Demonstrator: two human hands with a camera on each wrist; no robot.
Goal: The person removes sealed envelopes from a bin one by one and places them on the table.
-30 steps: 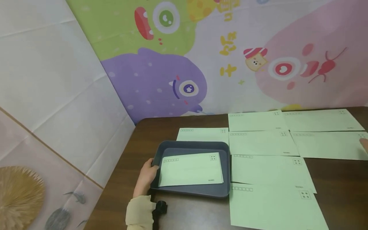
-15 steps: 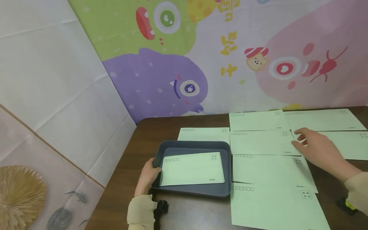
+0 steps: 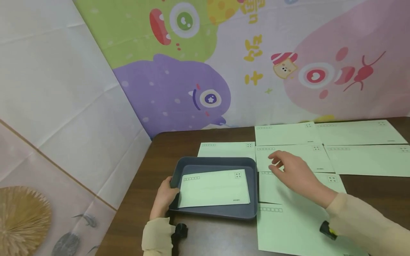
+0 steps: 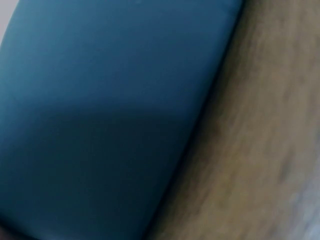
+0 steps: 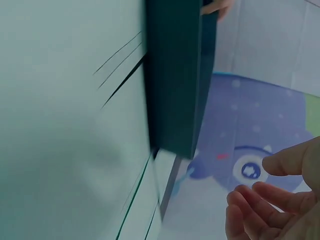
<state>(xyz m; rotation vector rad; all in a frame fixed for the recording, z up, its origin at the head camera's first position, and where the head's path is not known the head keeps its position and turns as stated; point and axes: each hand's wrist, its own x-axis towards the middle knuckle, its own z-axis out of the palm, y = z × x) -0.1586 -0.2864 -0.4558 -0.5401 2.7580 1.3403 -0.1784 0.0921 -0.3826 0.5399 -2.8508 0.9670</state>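
Observation:
A dark blue-grey tray [image 3: 217, 212] rests on the table with a small stack of pale green envelopes [image 3: 214, 188] inside it. My left hand [image 3: 164, 195] grips the tray's left side, thumb over the rim. The tray's outer wall [image 4: 110, 75] fills much of the left wrist view. My right hand [image 3: 293, 173] hovers above the envelopes laid right of the tray, fingers loosely bent and holding nothing. In the right wrist view its thumb and fingertips [image 5: 285, 162] stand apart, with the tray [image 5: 172, 75] beyond.
Several more pale green envelopes [image 3: 288, 233] lie in rows on the brown table [image 3: 144, 170], edges touching or overlapping. One envelope [image 3: 224, 148] is partly hidden behind the tray. A cartoon-printed cloth [image 3: 256, 99] hangs along the table's back edge.
My right hand has come in from the right edge, over the far-right envelope, and moved left toward the tray. The left hand and tray have stayed in place.

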